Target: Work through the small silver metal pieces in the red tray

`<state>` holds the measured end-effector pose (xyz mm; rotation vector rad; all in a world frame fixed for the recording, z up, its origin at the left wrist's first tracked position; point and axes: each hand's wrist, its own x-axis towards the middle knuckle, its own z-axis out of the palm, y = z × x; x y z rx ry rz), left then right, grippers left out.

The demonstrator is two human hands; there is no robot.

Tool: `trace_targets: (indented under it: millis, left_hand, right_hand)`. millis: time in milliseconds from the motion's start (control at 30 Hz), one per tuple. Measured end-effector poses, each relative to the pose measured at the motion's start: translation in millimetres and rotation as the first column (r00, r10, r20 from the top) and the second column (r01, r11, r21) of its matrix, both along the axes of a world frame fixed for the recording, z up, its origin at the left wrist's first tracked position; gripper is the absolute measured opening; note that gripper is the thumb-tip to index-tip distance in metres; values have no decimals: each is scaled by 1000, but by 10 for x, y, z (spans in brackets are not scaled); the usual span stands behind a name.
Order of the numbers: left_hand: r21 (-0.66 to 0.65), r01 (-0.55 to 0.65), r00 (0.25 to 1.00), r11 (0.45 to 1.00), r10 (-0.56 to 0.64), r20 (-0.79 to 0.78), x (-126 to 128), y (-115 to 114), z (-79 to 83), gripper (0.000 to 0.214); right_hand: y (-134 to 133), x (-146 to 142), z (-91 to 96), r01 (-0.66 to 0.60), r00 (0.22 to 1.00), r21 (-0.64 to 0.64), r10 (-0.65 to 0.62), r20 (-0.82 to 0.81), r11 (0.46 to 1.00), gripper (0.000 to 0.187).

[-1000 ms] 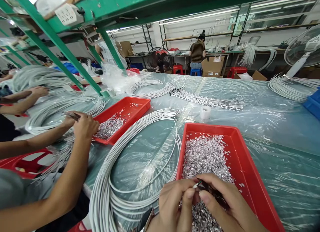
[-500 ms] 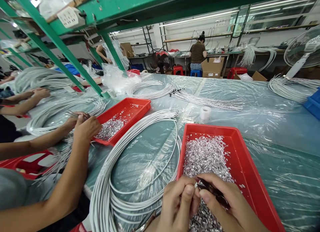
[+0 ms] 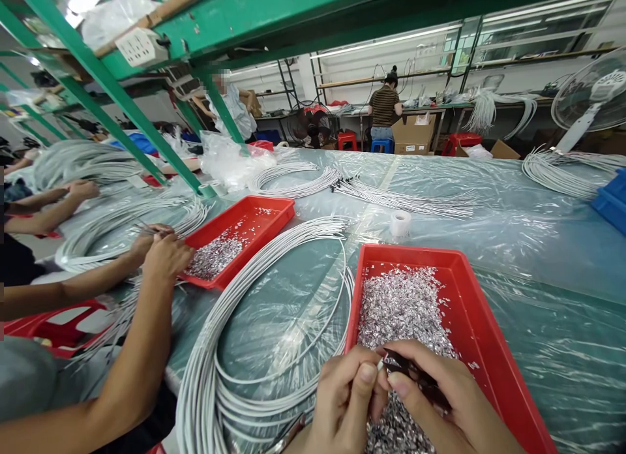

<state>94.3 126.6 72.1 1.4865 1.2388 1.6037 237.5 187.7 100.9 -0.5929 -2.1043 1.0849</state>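
Note:
Over the near end of a red tray, my two hands meet. My left hand is closed in a pinch on a white cable, of which only a short end shows past the fingertips. My right hand is closed around a dark, glossy tool, and its tip touches or nearly touches the cable end. The palm hides most of that tool, so its kind is unclear. Small silvery scraps fill much of the tray below. A big coil of white cables lies left of my hands.
At left, a co-worker's hands work beside a second red tray with silvery scraps. A tape roll, a cable bundle and a blue bin lie farther back. A green shelf frame crosses overhead.
My right fingers and the dark tool have shifted slightly at the cable end, and more of the tool's tip shows. The co-worker's hands at left have moved a little; the view has tilted slightly.

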Motion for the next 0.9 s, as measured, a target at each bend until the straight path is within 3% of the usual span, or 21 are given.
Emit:
trace_targets:
  millis: [233, 400, 600, 767, 900]
  left_hand:
    - [42, 4, 999, 999, -3, -37, -44, 1, -20, 30]
    - [10, 6, 1000, 1000, -6, 27, -31, 3, -7, 30]
    - [-2, 94, 995, 996, -94, 24, -54, 31, -30, 24]
    - [-34, 101, 995, 994, -101, 5, -48, 41, -20, 24]
    - [-76, 96, 993, 993, -100, -56, -60, 45, 14, 25]
  right_hand:
    - [24, 12, -24, 120, 991, -78, -115, 65, 990, 28]
    - [65, 38, -19, 66, 998, -176, -65, 13, 982, 24]
    - [-25, -1, -32, 63, 993, -382, -95, -64, 922, 9]
    - [-51, -41, 12, 88, 988, -450, -136, -74, 889, 8]
    - [0, -24, 50, 56, 994, -490, -92, -50, 870, 10]
